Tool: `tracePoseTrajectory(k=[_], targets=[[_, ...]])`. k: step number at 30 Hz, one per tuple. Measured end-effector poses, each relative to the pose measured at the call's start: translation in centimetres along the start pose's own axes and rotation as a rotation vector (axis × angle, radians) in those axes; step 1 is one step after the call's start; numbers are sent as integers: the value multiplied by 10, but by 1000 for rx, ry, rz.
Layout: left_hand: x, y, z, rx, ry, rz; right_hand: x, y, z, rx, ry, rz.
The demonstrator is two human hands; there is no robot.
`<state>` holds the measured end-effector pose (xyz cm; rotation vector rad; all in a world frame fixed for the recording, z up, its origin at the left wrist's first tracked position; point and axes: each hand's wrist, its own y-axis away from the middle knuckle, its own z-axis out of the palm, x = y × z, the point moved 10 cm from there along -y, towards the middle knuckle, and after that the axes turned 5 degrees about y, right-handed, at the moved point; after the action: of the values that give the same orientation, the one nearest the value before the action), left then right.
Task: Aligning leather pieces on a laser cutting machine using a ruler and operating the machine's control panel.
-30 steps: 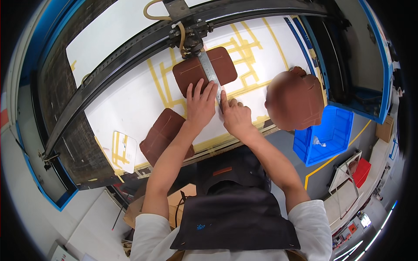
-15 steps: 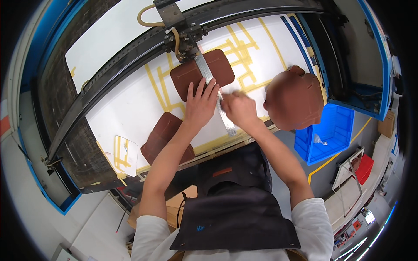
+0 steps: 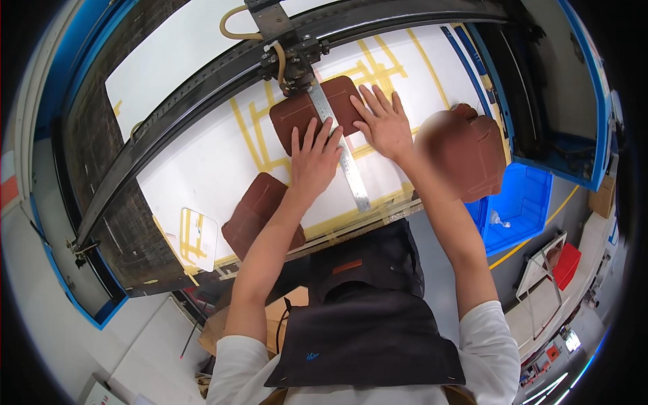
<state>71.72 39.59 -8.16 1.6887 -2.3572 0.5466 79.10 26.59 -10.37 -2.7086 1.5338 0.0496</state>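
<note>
A brown leather-like panel with rounded corners lies on the white board, crossed by a steel ruler. My left hand lies flat with fingers spread, its fingertips on the panel's near part and against the ruler. My right hand is open too, its fingers spread at the panel's right edge and the thumb near the ruler. Neither hand grips anything. More brown panels lie at the near left, partly hidden by my left forearm. At the right is a pile of brown pieces, blurred on its left side.
Just above the panel hangs a machine head on a black curved-looking rail. Yellow tape strips mark the white board. A small taped white plate sits at the near left. A blue bin stands below the right side.
My right hand, closed beside the ruler before, has moved up and right and spread open onto the panel's right edge. My left hand stays in place on the panel and ruler.
</note>
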Motion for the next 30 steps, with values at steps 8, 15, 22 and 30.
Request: tracePoseTrajectory(k=[8, 15, 22, 30], targets=[[-42, 36, -10, 69, -59, -336, 7, 2, -1, 25, -138, 53], [-35, 67, -2, 15, -32, -368, 24, -4, -7, 64, -258, 127], [-18, 82, -2, -41, -31, -329, 41, -4, -9, 157, -314, 136], [-43, 31, -8, 104, 31, -310, -7, -21, -18, 168, -230, -3]])
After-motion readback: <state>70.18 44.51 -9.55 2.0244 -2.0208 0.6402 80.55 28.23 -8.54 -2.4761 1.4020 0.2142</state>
